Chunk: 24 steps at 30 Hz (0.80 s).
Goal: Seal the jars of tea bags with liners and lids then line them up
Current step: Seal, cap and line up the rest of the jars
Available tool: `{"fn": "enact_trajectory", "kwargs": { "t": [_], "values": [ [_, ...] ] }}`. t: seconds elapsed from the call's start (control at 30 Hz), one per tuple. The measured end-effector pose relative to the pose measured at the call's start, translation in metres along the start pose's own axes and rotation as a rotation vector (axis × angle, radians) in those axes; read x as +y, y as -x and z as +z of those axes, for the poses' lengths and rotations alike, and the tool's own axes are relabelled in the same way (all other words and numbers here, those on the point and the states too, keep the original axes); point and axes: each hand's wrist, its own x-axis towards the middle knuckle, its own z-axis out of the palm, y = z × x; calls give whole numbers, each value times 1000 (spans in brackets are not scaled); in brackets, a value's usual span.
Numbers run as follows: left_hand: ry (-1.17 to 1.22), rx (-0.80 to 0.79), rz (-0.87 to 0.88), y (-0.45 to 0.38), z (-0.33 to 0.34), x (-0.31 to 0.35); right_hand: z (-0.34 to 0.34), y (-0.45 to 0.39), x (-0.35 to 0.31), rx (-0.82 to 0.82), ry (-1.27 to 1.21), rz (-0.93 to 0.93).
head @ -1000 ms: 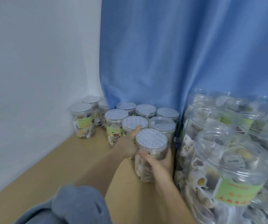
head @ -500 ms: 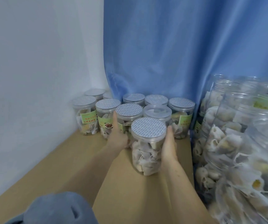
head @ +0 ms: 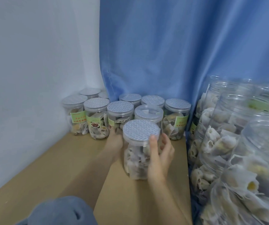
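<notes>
A clear plastic jar of tea bags (head: 136, 161) with a lid over a printed liner (head: 141, 130) stands on the brown cardboard surface (head: 75, 168), in front of a cluster of several sealed jars (head: 120, 111). My left hand (head: 115, 141) lies against the jar's left side, its fingers hidden behind the jar. My right hand (head: 159, 155) curls round the jar's right side, thumb on the front wall just under the lid. One jar right behind it (head: 148, 113) has a clear top that shows the bags inside.
Several jars of tea bags with open mouths (head: 237, 143) crowd the right side, close to my right arm. A blue curtain (head: 179, 54) hangs behind; a white wall (head: 29, 70) closes the left. A grey-blue sleeve or knee (head: 60, 211) sits at the bottom.
The held jar has shifted a little nearer and stands in front of the cluster. My right thumb has moved onto its front wall. The view has swung so more of the open jars shows.
</notes>
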Motion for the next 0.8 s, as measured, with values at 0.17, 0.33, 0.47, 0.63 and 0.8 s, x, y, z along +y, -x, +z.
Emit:
{"fn": "enact_trajectory", "kwargs": {
  "t": [0.17, 0.33, 0.47, 0.63, 0.8],
  "values": [
    [115, -66, -74, -4, -11, 4, -3, 12, 9, -171, 346, -225],
    [70, 373, -103, 7, 4, -22, 0, 17, 16, 106, 449, -309],
    [-73, 400, -2, 37, 29, -48, -5, 19, 12, 390, 481, -204],
    [-65, -79, 34, 49, 55, -44, -18, -12, 4, 242, 541, 11],
    [-91, -252, -46, 50, 73, -29, -23, -33, 4, 88, 310, 240]
  ]
}}
